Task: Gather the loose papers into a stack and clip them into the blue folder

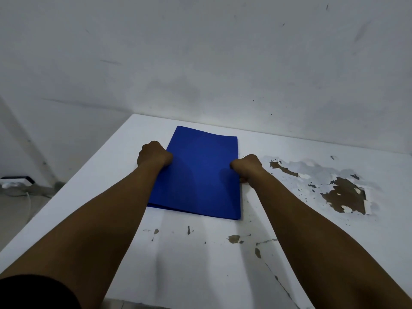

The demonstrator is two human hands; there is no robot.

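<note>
The blue folder [200,172] lies closed and flat on the white table [200,253], its long side running away from me. My left hand [153,156] grips the folder's left edge about halfway along, fingers curled under out of sight. At the right edge, my right hand [247,167] grips the folder the same way, a little nearer to me. No loose papers show anywhere; whatever is inside the folder is hidden by its cover.
The table's white coating is peeled to brown patches [345,195] on the right and chipped near the front. A wall rises right behind the table. On the floor at the left lie a white power strip [15,181] and a cable.
</note>
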